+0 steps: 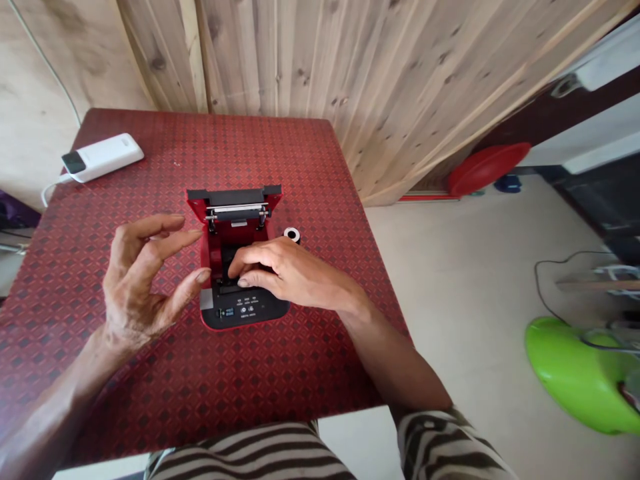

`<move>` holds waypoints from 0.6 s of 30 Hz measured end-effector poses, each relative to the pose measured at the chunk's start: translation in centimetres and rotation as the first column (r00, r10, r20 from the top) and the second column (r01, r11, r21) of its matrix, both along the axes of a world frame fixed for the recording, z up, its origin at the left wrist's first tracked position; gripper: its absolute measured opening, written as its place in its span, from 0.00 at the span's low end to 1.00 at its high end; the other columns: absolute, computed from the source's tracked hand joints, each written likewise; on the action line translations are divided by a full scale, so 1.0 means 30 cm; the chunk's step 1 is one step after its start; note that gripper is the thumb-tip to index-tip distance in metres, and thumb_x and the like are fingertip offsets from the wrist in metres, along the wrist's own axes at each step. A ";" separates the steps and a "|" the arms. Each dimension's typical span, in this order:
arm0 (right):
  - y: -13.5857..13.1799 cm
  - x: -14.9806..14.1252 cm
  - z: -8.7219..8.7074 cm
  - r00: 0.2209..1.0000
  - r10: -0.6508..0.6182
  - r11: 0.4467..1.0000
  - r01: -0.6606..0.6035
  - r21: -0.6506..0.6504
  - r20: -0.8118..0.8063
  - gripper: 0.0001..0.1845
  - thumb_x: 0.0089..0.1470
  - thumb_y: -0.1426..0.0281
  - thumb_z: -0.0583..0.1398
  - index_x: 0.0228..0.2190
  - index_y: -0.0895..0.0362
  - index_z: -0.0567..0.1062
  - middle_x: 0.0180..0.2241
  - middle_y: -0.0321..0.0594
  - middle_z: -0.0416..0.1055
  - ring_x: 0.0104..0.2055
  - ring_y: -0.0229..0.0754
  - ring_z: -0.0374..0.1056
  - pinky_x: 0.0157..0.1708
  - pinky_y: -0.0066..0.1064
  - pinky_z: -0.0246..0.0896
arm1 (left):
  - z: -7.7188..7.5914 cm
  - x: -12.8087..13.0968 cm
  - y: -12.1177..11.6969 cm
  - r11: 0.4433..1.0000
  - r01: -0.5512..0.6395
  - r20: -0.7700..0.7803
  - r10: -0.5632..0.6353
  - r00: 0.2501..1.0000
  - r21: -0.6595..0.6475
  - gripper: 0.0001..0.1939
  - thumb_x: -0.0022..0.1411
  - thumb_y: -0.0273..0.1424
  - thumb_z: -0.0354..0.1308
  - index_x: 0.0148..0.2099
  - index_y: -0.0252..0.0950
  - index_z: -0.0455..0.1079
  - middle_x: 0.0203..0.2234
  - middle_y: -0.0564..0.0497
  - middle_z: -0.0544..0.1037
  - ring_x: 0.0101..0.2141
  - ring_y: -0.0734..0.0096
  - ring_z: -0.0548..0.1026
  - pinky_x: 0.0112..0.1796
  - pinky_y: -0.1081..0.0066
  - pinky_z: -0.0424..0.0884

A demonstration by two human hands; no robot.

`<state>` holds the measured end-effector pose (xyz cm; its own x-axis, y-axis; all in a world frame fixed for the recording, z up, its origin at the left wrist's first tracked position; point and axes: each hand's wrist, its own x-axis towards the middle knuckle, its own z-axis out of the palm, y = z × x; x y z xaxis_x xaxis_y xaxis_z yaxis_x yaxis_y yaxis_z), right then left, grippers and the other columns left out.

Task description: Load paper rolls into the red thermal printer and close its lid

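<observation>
A small red and black label printer [245, 308] stands on the table with its lid [235, 200] raised and tilted back. A roller shows along the lid's underside, and buttons line the black front panel. My right hand [287, 270] reaches into the open compartment from the right, thumb and index fingertips close together; what they hold, if anything, is hidden. At the printer's left side my left hand [145, 277] hovers open, thumb and fingers apart, its tips close to the red wall. Behind my right hand stands a small white paper roll [291, 235] with a dark core, partly covered.
A white power bank [107, 158] with a cable lies at the table's back left. The red patterned table [300, 373] meets a wooden plank wall [310, 60]. On the floor to the right are a green plastic seat [575, 373] and a red basin [490, 170].
</observation>
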<state>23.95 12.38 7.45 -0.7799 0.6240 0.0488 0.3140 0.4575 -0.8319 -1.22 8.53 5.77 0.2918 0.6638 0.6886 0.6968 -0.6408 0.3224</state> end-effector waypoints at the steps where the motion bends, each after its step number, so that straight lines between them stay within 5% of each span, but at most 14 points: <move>1: 0.007 -0.003 0.002 1.000 0.011 1.000 -0.011 -0.008 0.015 0.10 0.65 0.80 0.60 0.40 0.57 0.81 0.41 0.39 0.83 0.43 0.40 0.77 0.49 0.33 0.67 | -0.004 -0.003 -0.001 1.000 0.001 0.007 -0.001 1.000 0.001 0.26 0.66 0.37 0.68 0.64 0.45 0.72 0.56 0.45 0.76 0.55 0.58 0.75 0.54 0.56 0.75; 11: 0.029 -0.020 0.021 0.997 0.040 0.996 -0.035 -0.081 0.060 0.11 0.64 0.82 0.59 0.38 0.57 0.79 0.39 0.37 0.81 0.41 0.38 0.76 0.45 0.30 0.66 | -0.021 -0.015 -0.045 0.994 0.066 -0.093 -0.074 0.993 -0.089 0.17 0.68 0.31 0.64 0.58 0.50 0.72 0.44 0.50 0.78 0.42 0.63 0.78 0.42 0.59 0.74; 14: 0.014 -0.029 0.045 0.981 0.012 0.998 -0.022 0.053 0.193 0.12 0.66 0.83 0.57 0.39 0.59 0.79 0.41 0.40 0.81 0.43 0.39 0.75 0.47 0.32 0.64 | -0.033 -0.009 -0.049 0.991 0.093 -0.200 -0.112 0.974 -0.099 0.09 0.70 0.35 0.62 0.52 0.47 0.74 0.44 0.49 0.78 0.42 0.60 0.77 0.40 0.57 0.71; 18: -0.024 -0.032 0.084 0.882 -0.110 0.959 -0.026 0.281 0.458 0.11 0.71 0.74 0.58 0.38 0.60 0.80 0.39 0.47 0.81 0.43 0.45 0.75 0.45 0.36 0.63 | -0.037 0.005 -0.052 0.994 0.066 -0.315 -0.092 0.945 -0.091 0.15 0.70 0.48 0.60 0.50 0.46 0.75 0.48 0.44 0.78 0.44 0.53 0.74 0.40 0.53 0.70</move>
<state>22.98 11.64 9.97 -0.7270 0.6721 -0.1408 0.6565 0.6202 -0.4293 -1.08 6.97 4.67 0.5410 0.6775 0.4983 0.7194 -0.6797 0.1430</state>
